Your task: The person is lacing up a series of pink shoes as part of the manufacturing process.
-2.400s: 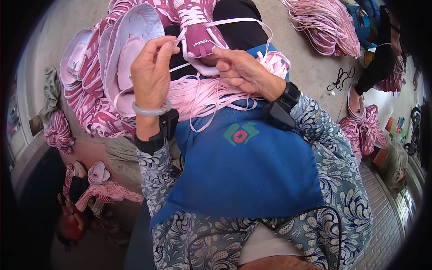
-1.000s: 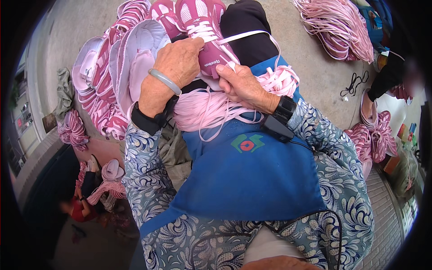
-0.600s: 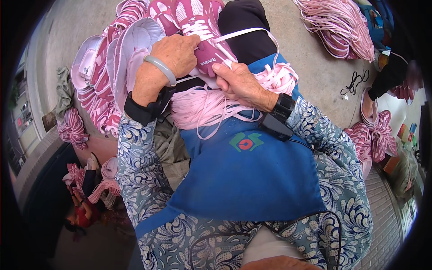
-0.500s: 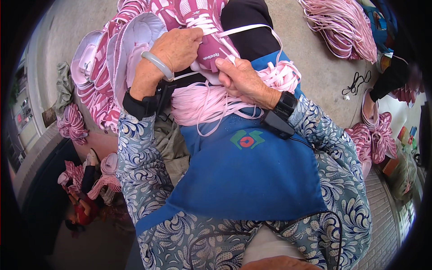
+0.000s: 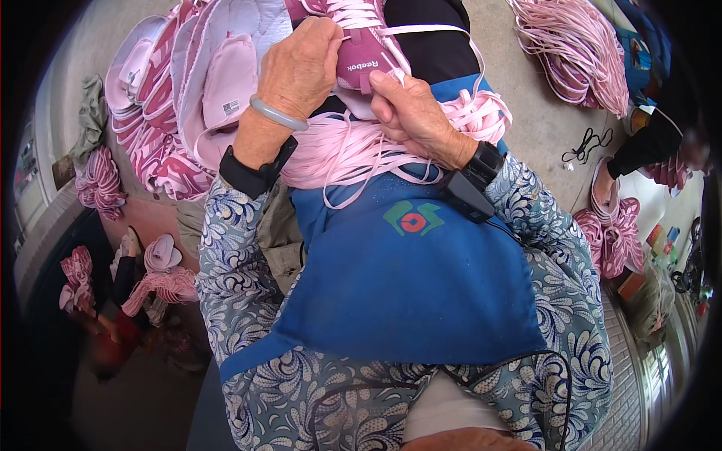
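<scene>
A pink sneaker (image 5: 365,59) lies at the top middle, its toe pointing away from me and cut off by the frame edge. White lacing (image 5: 352,13) crosses its front, and a loose lace end (image 5: 432,28) arcs off to the right. At the shoe's left eyelets, my left hand (image 5: 301,71) is closed, with a bit of white lace at its fingertips. The thumb and fingers of my right hand (image 5: 410,113) pinch the upper edge of the shoe's tongue. Under my hands, a bundle of pale pink laces (image 5: 346,154) rests on my blue apron (image 5: 414,301).
Pink shoes (image 5: 162,113) are stacked to the left. At the upper right lies a big bunch of pink laces (image 5: 575,56), with a black cord (image 5: 587,145) below it on the floor. Another person's leg (image 5: 643,154) and more pink shoes (image 5: 620,237) are at right. Someone sits lower left.
The shoe and both hands appear higher in the picture. My left hand has shifted back from the laces toward the eyelet edge, and more of the shoe stack shows.
</scene>
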Demonstrator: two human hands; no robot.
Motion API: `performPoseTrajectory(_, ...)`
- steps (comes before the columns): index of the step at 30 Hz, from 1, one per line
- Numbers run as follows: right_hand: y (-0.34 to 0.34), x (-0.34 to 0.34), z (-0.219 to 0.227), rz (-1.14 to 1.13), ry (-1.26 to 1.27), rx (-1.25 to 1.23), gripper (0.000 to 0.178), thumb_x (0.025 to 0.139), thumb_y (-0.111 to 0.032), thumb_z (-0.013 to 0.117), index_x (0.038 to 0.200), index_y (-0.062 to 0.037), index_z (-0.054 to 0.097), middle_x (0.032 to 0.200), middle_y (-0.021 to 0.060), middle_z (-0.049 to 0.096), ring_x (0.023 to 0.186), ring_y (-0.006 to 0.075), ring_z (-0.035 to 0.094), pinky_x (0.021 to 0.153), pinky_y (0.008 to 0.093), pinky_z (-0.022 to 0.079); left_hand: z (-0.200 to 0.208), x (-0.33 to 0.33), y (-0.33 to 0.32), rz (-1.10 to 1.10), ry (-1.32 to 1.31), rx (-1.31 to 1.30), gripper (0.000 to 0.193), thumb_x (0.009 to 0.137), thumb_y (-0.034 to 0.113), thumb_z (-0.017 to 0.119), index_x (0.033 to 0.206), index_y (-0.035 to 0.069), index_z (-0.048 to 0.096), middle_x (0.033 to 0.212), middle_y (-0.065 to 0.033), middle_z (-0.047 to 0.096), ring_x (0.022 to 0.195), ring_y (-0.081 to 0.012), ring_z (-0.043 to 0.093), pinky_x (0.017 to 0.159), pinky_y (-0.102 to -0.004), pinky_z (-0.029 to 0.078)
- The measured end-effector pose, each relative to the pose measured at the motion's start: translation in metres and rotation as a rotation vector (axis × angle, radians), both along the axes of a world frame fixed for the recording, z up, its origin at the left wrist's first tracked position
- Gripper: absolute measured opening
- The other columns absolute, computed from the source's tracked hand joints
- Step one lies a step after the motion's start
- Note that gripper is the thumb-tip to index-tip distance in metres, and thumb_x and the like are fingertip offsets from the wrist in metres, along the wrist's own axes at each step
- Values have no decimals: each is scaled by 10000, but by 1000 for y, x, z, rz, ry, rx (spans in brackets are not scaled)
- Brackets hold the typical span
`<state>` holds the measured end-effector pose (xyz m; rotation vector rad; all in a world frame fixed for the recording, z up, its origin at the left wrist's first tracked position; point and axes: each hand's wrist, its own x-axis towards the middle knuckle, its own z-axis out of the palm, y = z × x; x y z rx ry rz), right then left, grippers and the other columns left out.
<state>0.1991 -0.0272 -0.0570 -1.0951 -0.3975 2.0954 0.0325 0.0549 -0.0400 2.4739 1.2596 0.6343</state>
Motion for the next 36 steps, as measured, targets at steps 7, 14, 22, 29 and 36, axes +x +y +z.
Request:
performPoseTrajectory(7, -2, -4, -1, -91, -19, -28, 402, 920, -285, 525, 596, -58, 456, 473, -22, 377, 340, 42, 270, 302, 210, 178, -12, 7, -4, 61, -172, 24, 59, 822, 70, 594, 871, 40, 588, 799, -101, 594, 716, -288, 601, 617, -332, 471)
performPoseTrajectory(14, -2, -3, -3, -78, -18, -38, 321, 922, -274, 524, 692, -55, 473, 523, -5, 432, 351, 43, 280, 304, 211, 179, 12, 7, 9, -92, 251, 89, 79, 822, 87, 607, 889, 47, 601, 820, -92, 604, 715, -269, 613, 623, -325, 482)
performPoseTrajectory(22, 0, -3, -7, -106, 54, -31, 279, 931, -272, 507, 763, -52, 473, 546, 3, 449, 365, 40, 277, 312, 211, 188, -2, 15, -2, -28, -337, 26, 62, 781, 53, 602, 828, 23, 575, 768, -116, 551, 681, -281, 576, 587, -334, 458)
performPoseTrajectory(29, 0, -7, -1, -104, -39, -33, 382, 920, -291, 522, 621, -60, 465, 489, -23, 392, 351, 41, 273, 310, 205, 188, -17, 13, -1, 74, -154, -15, 116, 817, 120, 626, 891, 33, 606, 836, -99, 622, 751, -239, 620, 652, -286, 484)
performPoseTrajectory(36, 2, 10, 8, 140, -27, -71, 372, 906, -289, 537, 631, -39, 516, 499, -15, 416, 372, 51, 326, 333, 211, 240, -20, 6, 1, 233, -345, -38, 161, 800, 130, 638, 919, 22, 620, 824, -76, 600, 706, -212, 588, 664, -302, 481)
